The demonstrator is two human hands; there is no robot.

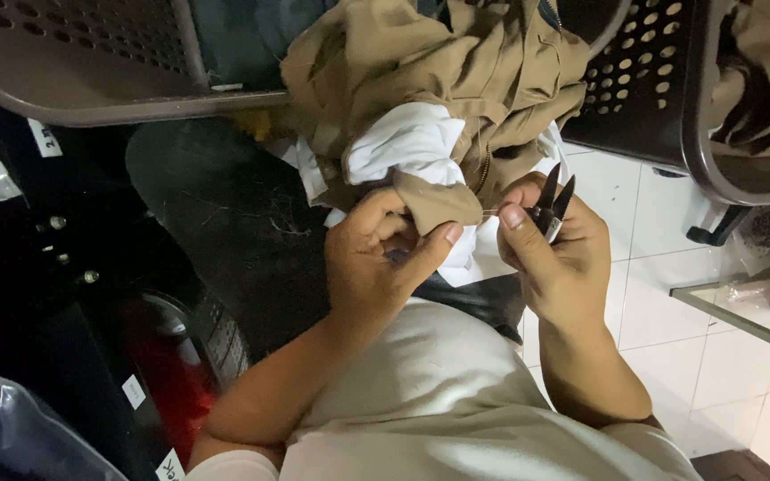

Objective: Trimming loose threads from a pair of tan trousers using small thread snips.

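From the head camera, looking down over my lap, my left hand [376,258] was closed on a fold of the khaki garment [438,80], thumb and forefinger pinching the cloth where a corner of it hung just above my knuckles. The garment's white lining [412,142] bulged out directly above that hand. My right hand [556,254] sat just beside the left, nearly touching it, and was clamped around a pair of small black thread snips [552,203]; the blades pointed up and away from my palm and stood slightly parted. Between the two thumbs a thin loose thread [489,212] ran taut from the pinched fold to my right thumb tip.

The bulk of the garment lay heaped beyond both hands, spilling against a dark perforated plastic basket [643,80] up and to the right of my right hand. More khaki cloth [764,80] lay in another basket further right. The white tiled floor [724,356] showed below and right of my right wrist.

As I judged it, the trimming was mid-way at this spot: the thread was found and pulled out, but the blades were not on it, so it was not yet cut. How much of the garment remained to check, I could not tell.
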